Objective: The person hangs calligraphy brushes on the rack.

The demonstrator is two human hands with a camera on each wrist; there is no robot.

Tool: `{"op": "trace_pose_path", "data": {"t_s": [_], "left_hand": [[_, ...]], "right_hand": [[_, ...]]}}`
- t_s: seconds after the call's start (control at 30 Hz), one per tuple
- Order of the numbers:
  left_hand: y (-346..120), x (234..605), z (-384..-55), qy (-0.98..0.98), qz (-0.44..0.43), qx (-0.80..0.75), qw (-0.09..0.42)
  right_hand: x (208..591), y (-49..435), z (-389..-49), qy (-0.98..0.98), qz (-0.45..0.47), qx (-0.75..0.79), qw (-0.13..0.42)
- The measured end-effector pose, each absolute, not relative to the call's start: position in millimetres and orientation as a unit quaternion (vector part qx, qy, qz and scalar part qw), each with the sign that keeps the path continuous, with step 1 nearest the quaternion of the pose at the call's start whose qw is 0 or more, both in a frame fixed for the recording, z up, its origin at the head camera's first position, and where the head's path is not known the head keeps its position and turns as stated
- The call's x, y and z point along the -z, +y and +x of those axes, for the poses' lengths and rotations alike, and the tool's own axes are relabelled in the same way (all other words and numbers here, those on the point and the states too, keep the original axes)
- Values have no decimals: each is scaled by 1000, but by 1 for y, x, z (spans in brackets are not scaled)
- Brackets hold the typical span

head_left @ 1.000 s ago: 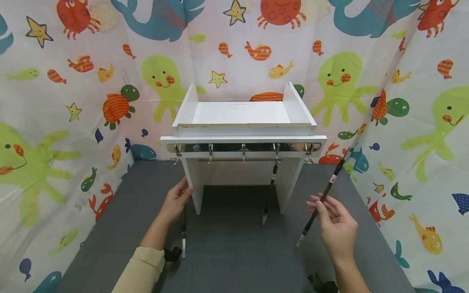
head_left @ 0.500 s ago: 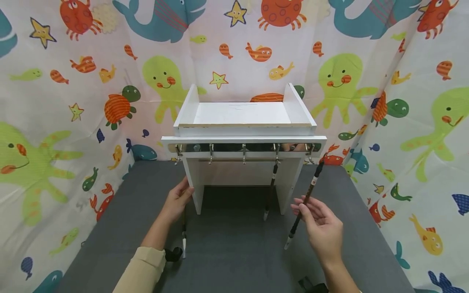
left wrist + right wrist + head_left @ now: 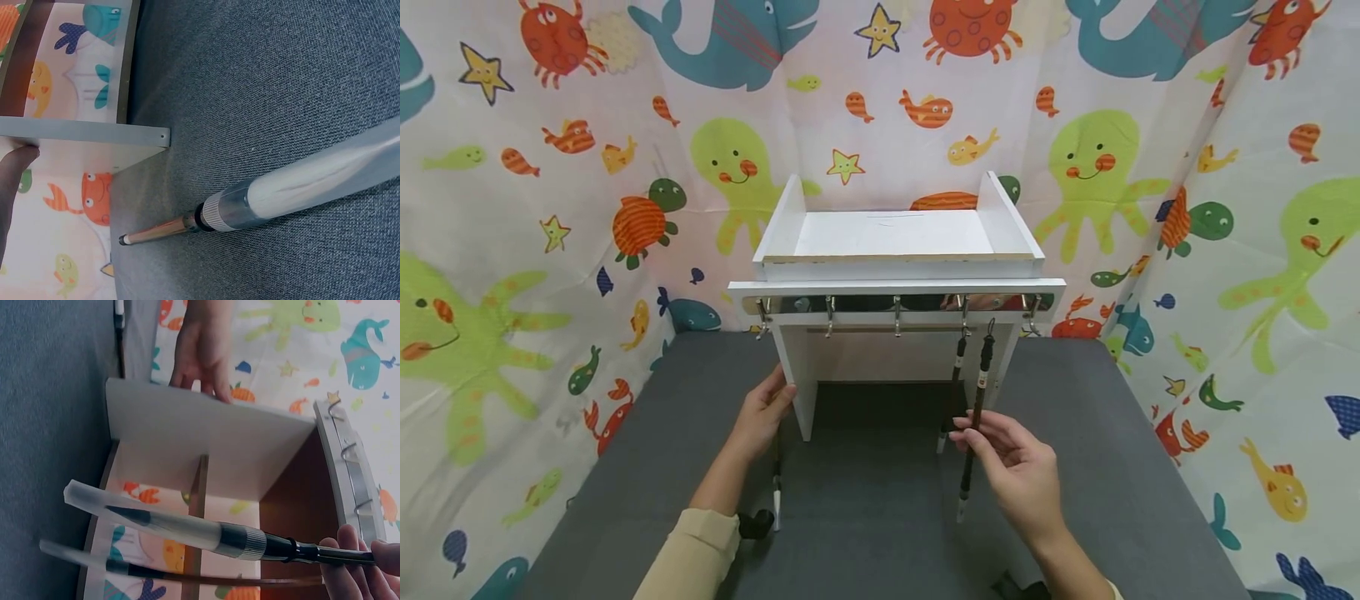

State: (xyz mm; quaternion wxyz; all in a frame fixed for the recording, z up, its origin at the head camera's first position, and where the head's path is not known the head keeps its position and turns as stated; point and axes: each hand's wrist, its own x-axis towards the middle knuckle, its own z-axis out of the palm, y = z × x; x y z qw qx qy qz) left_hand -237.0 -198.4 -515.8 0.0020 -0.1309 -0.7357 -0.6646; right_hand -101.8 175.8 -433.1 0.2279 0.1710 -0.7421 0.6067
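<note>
the left hand (image 3: 762,417) has its fingers barely bent, laid against the outer side and front edge of the left panel (image 3: 797,358) of the white rack (image 3: 898,271); they seem to steady it rather than clasp it. a light touch like that could let the rack shift if something tugs on its hooks.

the low brush (image 3: 777,496) is just below the left hand, capped end toward the person; it seems to lie on the gray tabletop (image 3: 880,533), and a drop of the left wrist could roll it.

between the hands, above both, runs the hook rail (image 3: 865,302). the hanging brush (image 3: 958,362) drops from its fourth hook (image 3: 965,312) to just left of the right fingertips.

the held brush (image 3: 984,375) is in the right hand (image 3: 1011,462), pinched midway between thumb and fingertips, nearly upright, cap down. its cord loop (image 3: 990,327) is above the right hand, near the fourth hook; i cannot tell whether they touch. a swing left could knock the hanging brush or tangle the cords, and with so slim a shaft, a slack pinch could let it twist or slip.
</note>
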Motion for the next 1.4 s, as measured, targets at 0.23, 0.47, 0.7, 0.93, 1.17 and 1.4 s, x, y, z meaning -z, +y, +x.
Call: {"op": "trace_pose_path", "data": {"t_s": [0.23, 0.47, 0.7, 0.93, 1.17, 1.4], "left_hand": [[-200, 517, -237, -738, -129, 662, 4], [-200, 517, -239, -735, -135, 664, 6], [-198, 509, -235, -737, -135, 663, 5], [-201, 519, -238, -737, -137, 662, 21], [-202, 519, -237, -741, -133, 658, 24], [-201, 522, -239, -746, -139, 651, 29]], "right_hand": [[436, 163, -105, -723, 209, -628, 198], [440, 150, -109, -713, 231, -641, 166], [438, 136, -115, -705, 256, -644, 153], [444, 130, -118, -715, 255, -635, 143], [447, 128, -121, -719, 248, -635, 136], [448, 127, -127, -731, 234, -628, 127]]}}
